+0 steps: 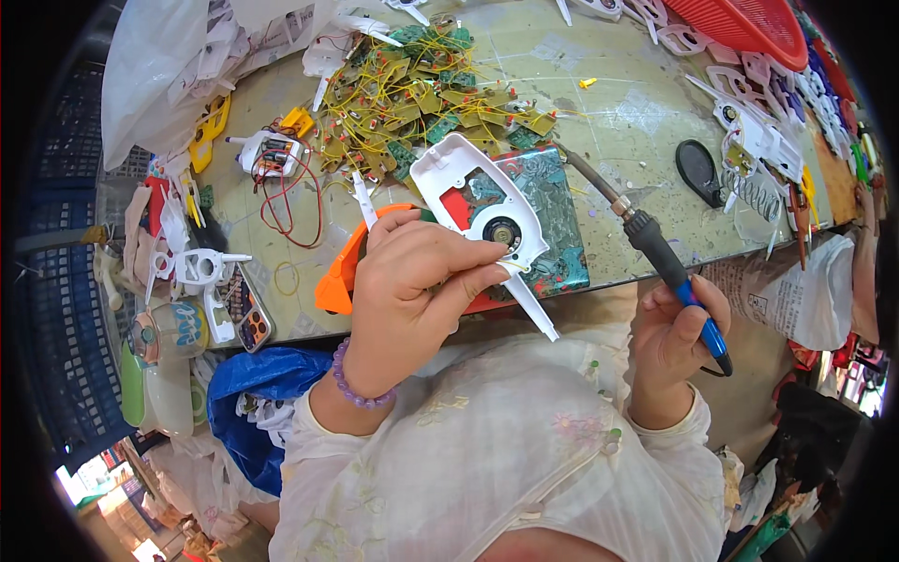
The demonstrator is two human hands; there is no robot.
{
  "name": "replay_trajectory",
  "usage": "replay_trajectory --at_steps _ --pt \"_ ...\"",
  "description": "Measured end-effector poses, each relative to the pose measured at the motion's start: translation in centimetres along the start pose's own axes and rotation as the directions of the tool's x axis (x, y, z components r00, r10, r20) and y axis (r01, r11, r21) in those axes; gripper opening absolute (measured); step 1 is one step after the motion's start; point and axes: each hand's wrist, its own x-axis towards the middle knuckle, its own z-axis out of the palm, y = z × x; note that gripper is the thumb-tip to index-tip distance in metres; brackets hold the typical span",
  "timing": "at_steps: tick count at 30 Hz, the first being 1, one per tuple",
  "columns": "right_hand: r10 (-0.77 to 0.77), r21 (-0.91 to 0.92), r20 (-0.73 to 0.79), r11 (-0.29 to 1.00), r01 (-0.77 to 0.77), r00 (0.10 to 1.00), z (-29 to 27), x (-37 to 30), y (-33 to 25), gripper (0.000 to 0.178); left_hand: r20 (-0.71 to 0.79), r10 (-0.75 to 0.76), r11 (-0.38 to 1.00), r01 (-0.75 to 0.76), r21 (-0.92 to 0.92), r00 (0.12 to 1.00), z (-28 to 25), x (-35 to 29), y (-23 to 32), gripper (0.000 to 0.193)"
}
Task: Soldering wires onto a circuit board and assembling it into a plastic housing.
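Observation:
A white plastic shell (440, 169) with a long pointed end tilts over the table's near edge, a round black speaker (503, 232) set inside it. Across the shell reaches my left hand (417, 281), thumb and index finger pinched beside the speaker. A thin yellowish wire (514, 266) shows at those fingertips; the other fingers are partly hidden. My right hand (676, 328) is wrapped round the blue and black handle of a soldering iron (655, 248). Its metal tip points up and left, apart from the shell.
A heap of small circuit boards (412, 94) with yellow wires lies beyond the shell. Under the shell is a dark patterned board (557, 215). An orange part (342, 272), a battery holder with wires (272, 155) and a phone (253, 318) lie left; a black oval cover (698, 171) and springs (754, 197) right.

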Motion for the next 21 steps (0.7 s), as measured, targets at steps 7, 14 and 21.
replay_trajectory --at_steps 7,14,21 --pt "0.037 0.015 -0.004 0.999 -0.037 0.999 -0.5 0.0 0.0 0.038 0.114 -0.138 0.979 0.153 -0.135 0.984 -0.8 -0.2 -0.3 0.009" --pt "0.038 0.012 0.03 0.999 -0.039 0.999 -0.4 0.1 0.1 0.038 0.144 -0.176 0.979 0.189 -0.082 0.974 -1.2 -0.1 -0.3 0.008" --pt "0.034 -0.008 0.052 0.999 -0.034 0.998 -0.4 0.3 0.0 0.037 0.128 -0.129 0.979 0.147 -0.14 0.983 -1.1 0.0 -0.4 0.01"
